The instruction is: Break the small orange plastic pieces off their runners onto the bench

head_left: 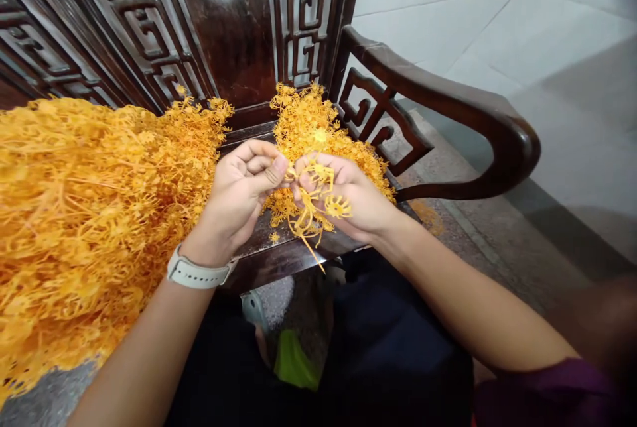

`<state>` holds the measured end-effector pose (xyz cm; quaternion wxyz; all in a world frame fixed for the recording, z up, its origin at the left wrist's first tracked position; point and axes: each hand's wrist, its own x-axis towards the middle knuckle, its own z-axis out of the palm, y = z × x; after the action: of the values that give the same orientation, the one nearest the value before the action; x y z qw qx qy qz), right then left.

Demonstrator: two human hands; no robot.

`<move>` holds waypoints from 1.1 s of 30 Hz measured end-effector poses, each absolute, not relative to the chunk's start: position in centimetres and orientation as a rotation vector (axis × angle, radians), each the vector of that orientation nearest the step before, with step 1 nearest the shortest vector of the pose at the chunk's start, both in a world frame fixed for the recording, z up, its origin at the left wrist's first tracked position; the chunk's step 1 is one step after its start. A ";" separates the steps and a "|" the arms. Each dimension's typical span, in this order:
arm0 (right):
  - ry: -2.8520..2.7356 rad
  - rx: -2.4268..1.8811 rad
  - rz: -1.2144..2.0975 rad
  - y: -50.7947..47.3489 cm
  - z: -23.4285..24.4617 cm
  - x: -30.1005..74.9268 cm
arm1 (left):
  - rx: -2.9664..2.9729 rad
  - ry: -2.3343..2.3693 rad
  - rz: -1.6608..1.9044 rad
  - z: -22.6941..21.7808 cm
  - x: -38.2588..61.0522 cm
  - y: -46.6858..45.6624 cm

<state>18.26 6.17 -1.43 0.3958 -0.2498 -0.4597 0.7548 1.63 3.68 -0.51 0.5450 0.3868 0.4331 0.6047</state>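
Note:
My right hand (351,198) is closed around a yellow plastic flower sprig (311,205), whose thin stem hangs down over the bench edge. Flower heads with narrow, spread petals stick out between its fingers. My left hand (243,191), with a pale watch strap (199,271) on the wrist, touches the right hand's fingertips. Its thumb and forefinger are pinched on a small yellow flower piece (290,174) of the same sprig. Behind both hands lies a smaller heap of yellow flower pieces (306,119) on the dark wooden bench seat (269,258).
A large pile of orange-yellow plastic flower sprigs (89,215) fills the left side. The carved bench back (229,29) stands behind, and a curved armrest (448,102) juts out at the right. Below the seat, a bright green thing (294,361) lies between my legs.

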 end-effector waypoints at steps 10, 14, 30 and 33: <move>-1.093 -0.526 1.995 5.4 -1.6 18.1 | 0.772 0.855 1.399 -0.3 2.5 2.7; -1.159 -0.492 1.970 5.4 -1.8 18.3 | 0.778 0.846 1.376 -0.2 3.0 2.3; -1.209 -0.391 1.978 4.3 -1.3 19.3 | 0.811 0.905 1.551 0.1 3.4 2.6; -1.131 -0.589 1.893 4.7 -1.2 19.3 | 0.818 1.012 1.564 -1.7 2.3 4.2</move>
<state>19.35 4.73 -1.20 0.4165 -0.2346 -0.4503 0.7541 2.29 4.18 -1.75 0.5257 0.3420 0.4232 0.6539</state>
